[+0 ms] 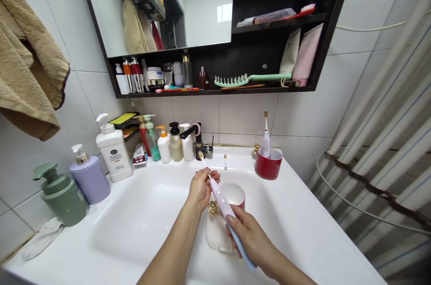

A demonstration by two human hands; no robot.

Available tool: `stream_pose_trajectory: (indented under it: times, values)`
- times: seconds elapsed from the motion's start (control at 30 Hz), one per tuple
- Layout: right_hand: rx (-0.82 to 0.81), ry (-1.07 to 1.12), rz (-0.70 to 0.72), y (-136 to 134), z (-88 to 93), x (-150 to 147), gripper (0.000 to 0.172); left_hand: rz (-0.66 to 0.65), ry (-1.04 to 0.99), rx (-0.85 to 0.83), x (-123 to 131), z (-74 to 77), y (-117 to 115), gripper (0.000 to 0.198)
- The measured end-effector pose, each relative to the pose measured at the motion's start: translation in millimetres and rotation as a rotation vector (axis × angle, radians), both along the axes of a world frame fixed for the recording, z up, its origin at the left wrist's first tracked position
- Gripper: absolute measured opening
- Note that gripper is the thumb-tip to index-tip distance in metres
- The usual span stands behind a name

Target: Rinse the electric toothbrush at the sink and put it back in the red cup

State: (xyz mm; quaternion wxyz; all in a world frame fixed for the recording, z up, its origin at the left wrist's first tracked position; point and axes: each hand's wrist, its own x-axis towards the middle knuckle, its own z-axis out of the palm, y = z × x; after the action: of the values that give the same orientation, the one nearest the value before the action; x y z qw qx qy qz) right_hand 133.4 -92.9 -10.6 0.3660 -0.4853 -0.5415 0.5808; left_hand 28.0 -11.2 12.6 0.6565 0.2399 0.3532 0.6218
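Over the white sink [134,226], my right hand [252,241] is wrapped round the pale handle of an electric toothbrush [219,199]. The brush head points up towards the black tap [195,134]. My left hand [200,188] pinches the thin neck of the toothbrush just below the head. A pink cup [235,193] with a white inside stands right behind the handle, on the sink's near right side.
A red cup [268,164] with a second electric toothbrush stands at the back right. Pump bottles line the back left rim, with a purple one [89,176] and a green one [60,193] nearest. A brown towel [27,65] hangs left. A dark shelf [215,89] holds toiletries above.
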Motion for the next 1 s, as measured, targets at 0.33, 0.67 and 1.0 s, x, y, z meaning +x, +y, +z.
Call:
stream_pose_trajectory:
  times: [0.33,0.67,1.0]
  values:
    - [0.102,-0.122,-0.121,-1.7,2.0,-3.9,0.034,-0.104,0.214,0.033,2.8,3.3,-6.6,0.007]
    - [-0.087,0.198,-0.093,-6.7,8.1,-7.0,0.033,-0.326,0.169,0.028,8.6,2.0,-11.7,0.011]
    - [0.018,0.155,-0.077,0.7,3.9,-1.8,0.028,-0.261,0.186,-0.004,11.1,2.3,-12.0,0.009]
